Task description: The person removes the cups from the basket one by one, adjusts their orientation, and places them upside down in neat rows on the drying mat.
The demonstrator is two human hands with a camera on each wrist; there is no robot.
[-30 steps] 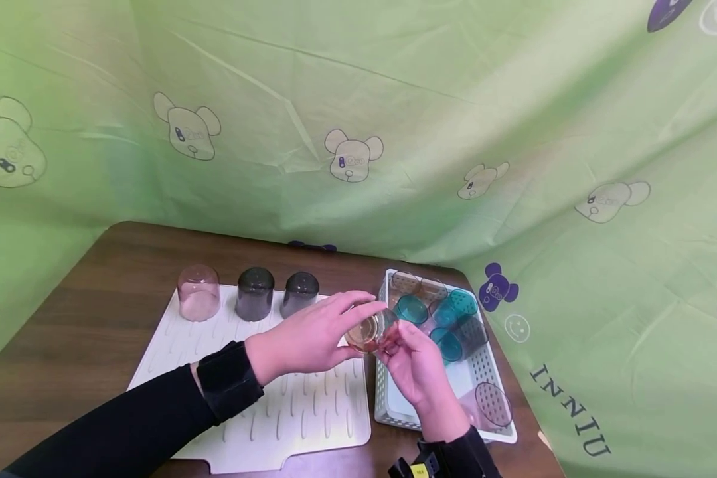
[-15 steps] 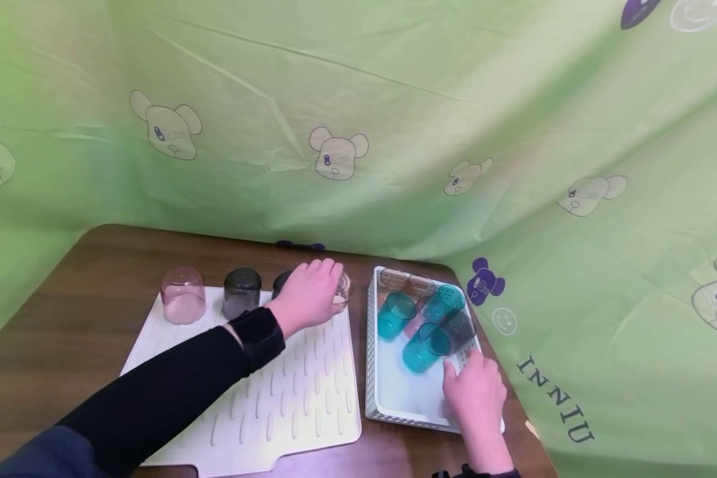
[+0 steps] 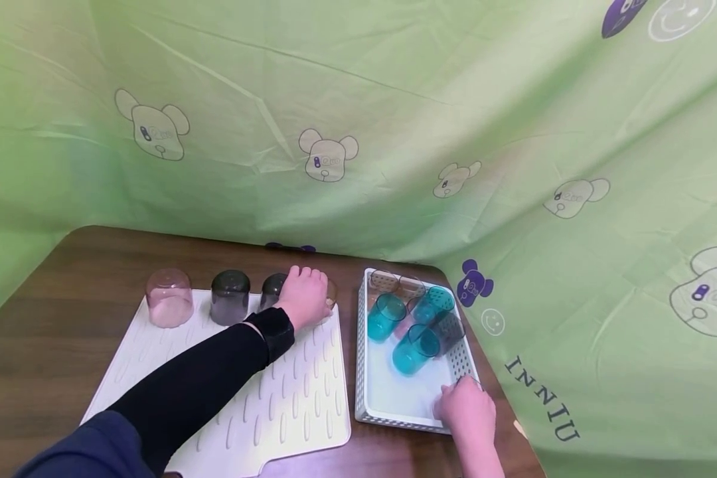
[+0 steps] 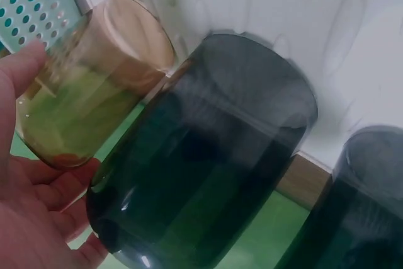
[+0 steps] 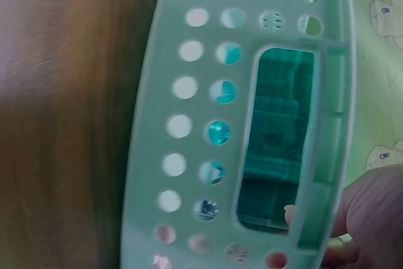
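Resting on the white ridged mat (image 3: 263, 398), the left hand (image 3: 306, 295) wraps its fingers (image 4: 38, 193) round an amber cup (image 4: 88, 99) that stands mouth-down at the mat's 1 o'clock corner, touching a dark grey cup (image 4: 208, 155) just beside it at 9 o'clock. A second dark grey cup (image 3: 230, 297) and a pink cup (image 3: 168, 297) stand further along the same row towards 9 o'clock, all upside down.

At 3 o'clock from the mat sits a white perforated basket (image 3: 394, 392) on the brown desk (image 3: 54, 312). The right hand (image 3: 467, 410) is at the basket's 5 o'clock corner, its fingers (image 5: 371, 212) curled over the rim beside the handle slot. Teal cups (image 3: 415, 348) lie on their sides in the far half of the basket, with a dark cup (image 3: 451, 330) and clear ones near them. A green printed cloth (image 3: 394, 99) hangs behind the desk.
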